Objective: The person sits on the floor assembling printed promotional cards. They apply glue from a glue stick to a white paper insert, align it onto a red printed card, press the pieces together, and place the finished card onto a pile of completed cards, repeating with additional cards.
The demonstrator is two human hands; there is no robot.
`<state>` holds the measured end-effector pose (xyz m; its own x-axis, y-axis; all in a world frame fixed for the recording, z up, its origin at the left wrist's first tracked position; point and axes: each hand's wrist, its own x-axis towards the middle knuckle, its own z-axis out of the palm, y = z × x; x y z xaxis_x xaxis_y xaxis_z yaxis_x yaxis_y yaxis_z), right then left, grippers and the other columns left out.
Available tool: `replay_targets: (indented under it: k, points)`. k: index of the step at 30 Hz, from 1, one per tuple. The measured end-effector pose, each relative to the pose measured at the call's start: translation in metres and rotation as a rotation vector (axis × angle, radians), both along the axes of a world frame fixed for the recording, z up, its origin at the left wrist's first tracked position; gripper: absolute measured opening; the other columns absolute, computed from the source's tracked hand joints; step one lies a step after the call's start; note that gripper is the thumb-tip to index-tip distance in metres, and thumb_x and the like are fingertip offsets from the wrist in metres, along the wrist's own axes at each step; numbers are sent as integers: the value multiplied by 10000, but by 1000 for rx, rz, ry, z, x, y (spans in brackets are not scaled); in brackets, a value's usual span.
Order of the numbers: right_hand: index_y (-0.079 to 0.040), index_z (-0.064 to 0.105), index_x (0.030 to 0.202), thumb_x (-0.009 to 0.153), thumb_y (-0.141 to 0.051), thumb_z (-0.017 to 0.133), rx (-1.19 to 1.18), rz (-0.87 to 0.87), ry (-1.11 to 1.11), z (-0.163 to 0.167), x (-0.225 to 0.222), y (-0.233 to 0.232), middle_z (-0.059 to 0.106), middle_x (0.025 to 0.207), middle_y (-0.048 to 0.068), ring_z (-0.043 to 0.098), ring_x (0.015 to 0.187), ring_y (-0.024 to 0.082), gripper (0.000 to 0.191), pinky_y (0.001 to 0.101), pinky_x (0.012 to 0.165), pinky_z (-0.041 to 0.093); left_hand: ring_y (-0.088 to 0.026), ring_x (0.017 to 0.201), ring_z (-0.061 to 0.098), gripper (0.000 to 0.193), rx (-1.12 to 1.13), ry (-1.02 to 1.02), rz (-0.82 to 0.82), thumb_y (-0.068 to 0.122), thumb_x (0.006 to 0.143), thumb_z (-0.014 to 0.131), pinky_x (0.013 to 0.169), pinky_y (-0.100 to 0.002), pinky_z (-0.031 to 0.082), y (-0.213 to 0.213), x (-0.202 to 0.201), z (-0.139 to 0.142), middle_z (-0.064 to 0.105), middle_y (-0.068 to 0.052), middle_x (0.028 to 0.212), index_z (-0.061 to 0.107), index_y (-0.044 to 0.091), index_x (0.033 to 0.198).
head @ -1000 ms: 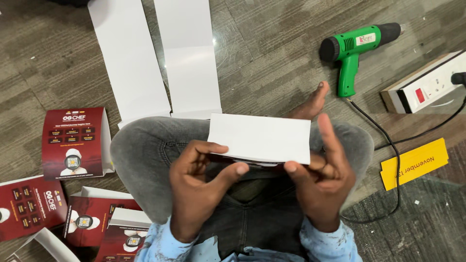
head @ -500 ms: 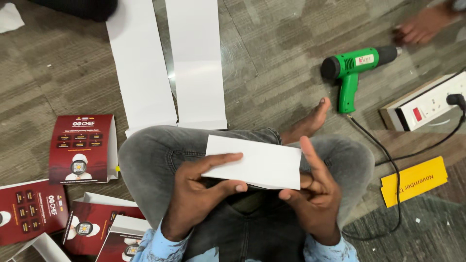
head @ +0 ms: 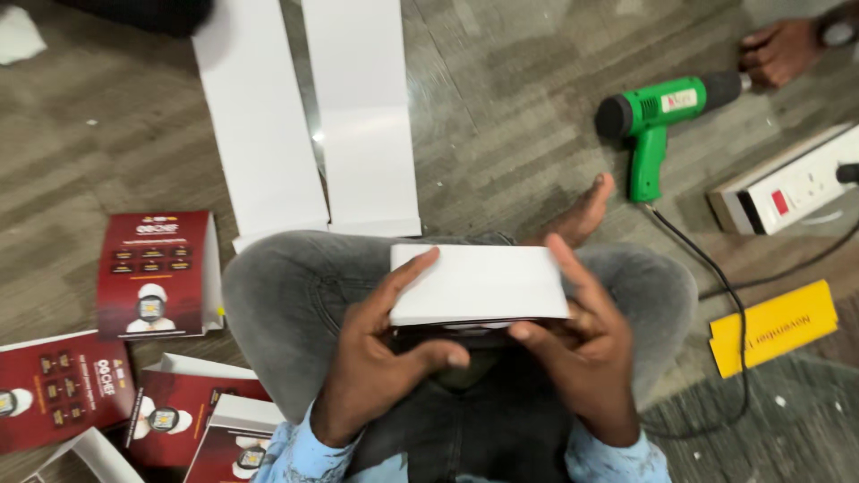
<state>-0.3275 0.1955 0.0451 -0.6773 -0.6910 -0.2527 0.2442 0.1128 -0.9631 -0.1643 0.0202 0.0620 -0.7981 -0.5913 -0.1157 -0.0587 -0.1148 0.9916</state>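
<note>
Over your lap, your left hand point(head: 380, 376) and right hand point(head: 577, 358) clasp a white card blank point(head: 479, 284), mid-fold; next, firm creasing.

You have one view only: head camera, aimed steeply down at your lap, close to your hands, floor point(head: 501, 116) filling the frame's upper part beyond your knees.
</note>
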Motion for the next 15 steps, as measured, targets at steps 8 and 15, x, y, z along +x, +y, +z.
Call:
replay_targets:
  k: [8,15]
  points:
    - [34,290,1681,971,81,679,-316,-91,12,18,-89,-44,612,1424,267,634,1326,290,810,384,1195,501,-190,1010,720,582,-85,-210,345,199,978,704,862,-284,545,-108,-9,-16,783,-162,1062,495,34,1495]
    - [31,298,1528,979,65,601,-391,49,-297,-27,-208,-189,591,1399,239,615,1278,337,628,462,1132,529,-322,1209,651,738,-323,-601,273,323,883,807,987,-391,544,-240,-100,-85,625,-241,1345,474,-23,1444]
